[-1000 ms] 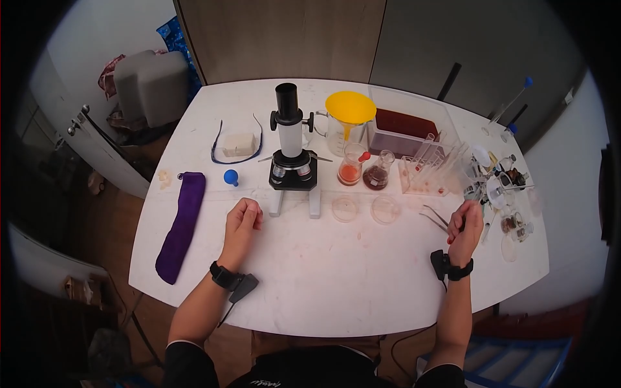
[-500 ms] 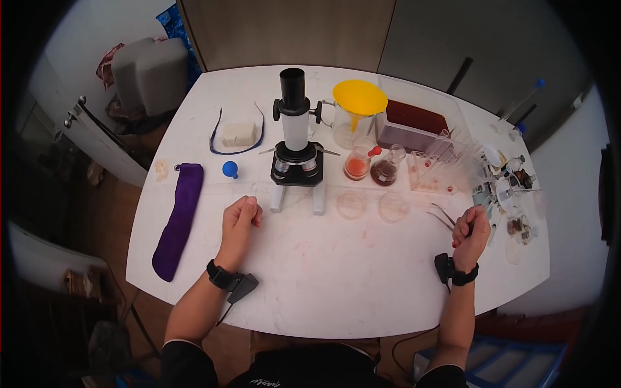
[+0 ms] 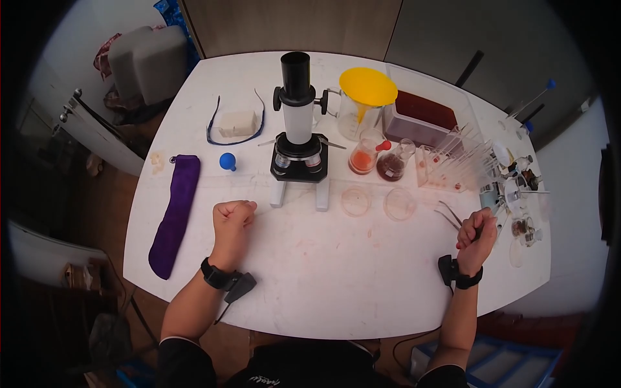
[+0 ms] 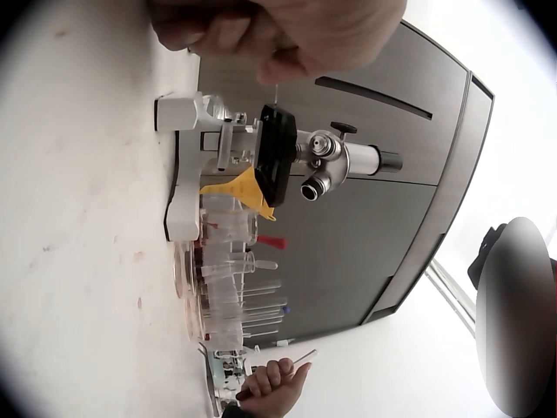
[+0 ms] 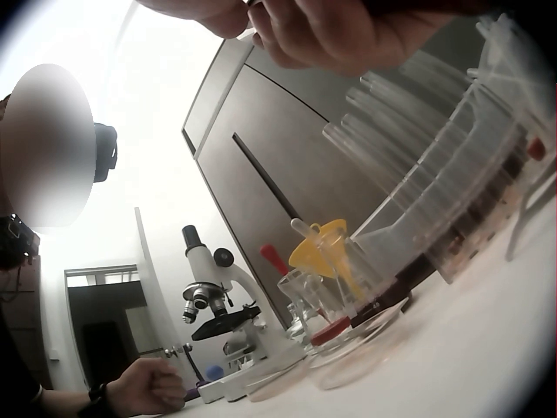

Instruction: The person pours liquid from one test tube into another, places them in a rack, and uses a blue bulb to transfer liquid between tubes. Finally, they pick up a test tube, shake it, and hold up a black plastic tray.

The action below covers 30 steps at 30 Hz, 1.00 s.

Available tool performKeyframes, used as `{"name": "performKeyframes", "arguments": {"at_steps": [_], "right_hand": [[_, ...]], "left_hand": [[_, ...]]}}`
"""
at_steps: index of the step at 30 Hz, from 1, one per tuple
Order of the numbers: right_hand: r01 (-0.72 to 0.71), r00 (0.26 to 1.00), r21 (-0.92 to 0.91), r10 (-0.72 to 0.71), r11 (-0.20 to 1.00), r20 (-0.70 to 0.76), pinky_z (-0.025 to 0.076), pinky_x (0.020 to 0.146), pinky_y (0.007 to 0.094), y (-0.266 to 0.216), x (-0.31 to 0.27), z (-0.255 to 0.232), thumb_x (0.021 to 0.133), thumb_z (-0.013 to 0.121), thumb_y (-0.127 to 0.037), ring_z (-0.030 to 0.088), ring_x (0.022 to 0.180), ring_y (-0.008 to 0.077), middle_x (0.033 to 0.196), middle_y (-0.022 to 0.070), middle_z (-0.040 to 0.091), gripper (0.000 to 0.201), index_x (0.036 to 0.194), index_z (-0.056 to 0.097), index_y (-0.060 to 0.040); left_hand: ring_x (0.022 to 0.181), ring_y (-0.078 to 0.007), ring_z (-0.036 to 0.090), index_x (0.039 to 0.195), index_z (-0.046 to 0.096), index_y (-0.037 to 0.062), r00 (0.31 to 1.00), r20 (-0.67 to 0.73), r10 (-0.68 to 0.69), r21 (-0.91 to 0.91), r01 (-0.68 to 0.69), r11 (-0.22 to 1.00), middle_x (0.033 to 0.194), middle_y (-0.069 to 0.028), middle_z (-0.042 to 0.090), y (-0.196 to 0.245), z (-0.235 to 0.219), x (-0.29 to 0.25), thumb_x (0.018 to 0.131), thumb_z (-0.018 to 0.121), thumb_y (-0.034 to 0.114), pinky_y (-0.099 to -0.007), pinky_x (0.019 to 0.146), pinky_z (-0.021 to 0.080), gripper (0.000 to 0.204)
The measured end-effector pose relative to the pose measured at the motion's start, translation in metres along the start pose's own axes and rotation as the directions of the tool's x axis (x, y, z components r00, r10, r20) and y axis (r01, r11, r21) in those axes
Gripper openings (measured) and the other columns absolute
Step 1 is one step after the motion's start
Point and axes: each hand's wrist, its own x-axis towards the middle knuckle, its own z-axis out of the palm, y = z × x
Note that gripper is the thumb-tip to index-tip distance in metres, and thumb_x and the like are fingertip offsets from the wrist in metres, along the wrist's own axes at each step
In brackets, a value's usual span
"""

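Note:
My left hand [image 3: 233, 216] rests on the white table [image 3: 323, 278] as a closed fist, just left of the microscope [image 3: 297, 142] base; nothing shows in it. The left wrist view has that fist [image 4: 278, 30] at the top, with the microscope [image 4: 278, 157] beyond. My right hand [image 3: 477, 227] is raised near the table's right side, fingers curled round a thin rod-like tool [image 4: 305, 357]. It hovers beside tweezers [image 3: 451, 215] and a cluster of small glassware [image 3: 517, 194]. In the right wrist view the curled fingers [image 5: 339, 30] fill the top edge.
Two empty petri dishes [image 3: 355, 201] lie before the microscope. Behind stand a yellow funnel [image 3: 367, 85] in a beaker, two flasks [image 3: 363, 158], a test tube rack [image 3: 453, 165] and a red-brown tub [image 3: 424, 113]. A purple pouch [image 3: 173, 213], blue bulb [image 3: 227, 161] and safety glasses [image 3: 234, 126] lie left.
My right hand has drawn back from the glassware toward me with the thin tool. The left hand has curled tighter into a fist. The head view has tilted slightly.

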Motion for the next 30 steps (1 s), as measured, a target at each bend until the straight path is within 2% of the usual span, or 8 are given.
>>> {"name": "performKeyframes", "arguments": {"at_steps": [2, 5, 11, 13, 18, 20, 27, 30], "right_hand": [[-0.012, 1.000, 0.010, 0.012, 1.000, 0.003, 0.019, 0.038, 0.0211, 0.0009, 0.0001, -0.0010, 0.108, 0.042, -0.054, 0.023, 0.047, 0.0034, 0.064, -0.0051, 0.031, 0.048, 0.084, 0.037, -0.0130], [0.014, 0.999, 0.000, -0.014, 1.000, 0.033, 0.018, 0.039, 0.0212, 0.0006, 0.0001, -0.0013, 0.108, 0.042, -0.054, 0.023, 0.047, 0.0035, 0.063, -0.0053, 0.030, 0.048, 0.083, 0.037, -0.0132], [0.026, 0.997, 0.011, -0.027, 1.000, 0.068, 0.018, 0.039, 0.0215, -0.0003, 0.0000, -0.0024, 0.108, 0.041, -0.054, 0.022, 0.047, 0.0038, 0.063, -0.0053, 0.030, 0.048, 0.083, 0.037, -0.0131], [0.022, 0.998, 0.010, -0.022, 1.000, 0.064, 0.025, 0.038, 0.0220, 0.0025, 0.0020, -0.0066, 0.107, 0.041, -0.054, 0.029, 0.045, 0.0055, 0.061, -0.0038, 0.034, 0.049, 0.084, 0.039, -0.0114], [0.028, 0.999, 0.026, -0.029, 0.999, 0.029, 0.025, 0.039, 0.0205, 0.0023, 0.0024, -0.0012, 0.109, 0.041, -0.052, 0.028, 0.047, 0.0041, 0.063, -0.0047, 0.034, 0.046, 0.084, 0.039, -0.0129], [0.033, 0.999, 0.029, -0.034, 0.999, 0.027, 0.027, 0.040, 0.0203, 0.0036, 0.0043, -0.0022, 0.109, 0.041, -0.051, 0.030, 0.047, 0.0041, 0.063, -0.0044, 0.035, 0.046, 0.084, 0.040, -0.0128], [0.065, 0.998, 0.005, -0.065, 0.998, -0.009, 0.033, 0.043, 0.0206, 0.0076, 0.0066, -0.0051, 0.110, 0.039, -0.049, 0.036, 0.050, 0.0050, 0.068, -0.0028, 0.042, 0.043, 0.096, 0.049, -0.0090], [0.083, 0.996, -0.015, -0.083, 0.996, -0.041, 0.034, 0.043, 0.0207, 0.0079, 0.0054, -0.0053, 0.110, 0.038, -0.048, 0.039, 0.052, 0.0057, 0.070, -0.0021, 0.044, 0.043, 0.104, 0.051, -0.0073]], "left_hand": [[0.054, -0.0071, 0.024, 0.052, 0.034, 0.0087, 1.000, -0.007, 0.011, -0.046, -0.011, 0.999, 0.055, 0.0051, 0.033, -0.0005, -0.0016, 0.0006, 0.087, 0.061, 0.002, -0.0294, 0.053, 0.020, 0.045], [0.053, -0.0090, 0.021, 0.054, 0.028, 0.0110, 1.000, 0.008, 0.008, -0.048, -0.007, 0.999, 0.054, 0.0043, 0.026, 0.0013, -0.0022, -0.0010, 0.084, 0.057, 0.003, -0.0312, 0.053, 0.018, 0.043], [0.051, -0.0100, 0.019, 0.054, 0.027, 0.0107, 0.999, 0.032, -0.019, -0.090, 0.022, 0.996, 0.053, 0.0040, 0.023, 0.0029, -0.0063, -0.0017, 0.082, 0.054, 0.002, -0.0325, 0.052, 0.017, 0.040], [0.051, -0.0100, 0.019, 0.053, 0.027, 0.0107, 0.999, 0.030, -0.015, -0.090, 0.017, 0.996, 0.053, 0.0039, 0.023, 0.0032, -0.0061, -0.0019, 0.082, 0.053, 0.002, -0.0326, 0.052, 0.017, 0.039], [0.051, -0.0102, 0.019, 0.053, 0.027, 0.0107, 1.000, 0.021, -0.015, -0.108, 0.017, 0.994, 0.053, 0.0039, 0.022, 0.0017, -0.0074, -0.0021, 0.081, 0.052, 0.001, -0.0329, 0.052, 0.018, 0.038], [0.049, -0.0091, 0.022, 0.051, 0.027, 0.0103, 0.999, 0.034, 0.009, -0.148, -0.004, 0.989, 0.052, 0.0036, 0.026, -0.0001, -0.0089, -0.0005, 0.079, 0.055, 0.000, -0.0314, 0.050, 0.017, 0.041], [0.049, -0.0092, 0.021, 0.051, 0.027, 0.0095, 0.999, 0.030, 0.024, -0.159, -0.019, 0.987, 0.051, 0.0034, 0.026, -0.0015, -0.0086, 0.0010, 0.078, 0.055, 0.000, -0.0314, 0.050, 0.017, 0.040], [0.051, -0.0106, 0.018, 0.053, 0.024, 0.0104, 0.999, 0.044, 0.020, -0.112, -0.015, 0.994, 0.052, 0.0036, 0.022, -0.0010, -0.0057, -0.0013, 0.078, 0.052, 0.000, -0.0331, 0.052, 0.017, 0.039]]}}
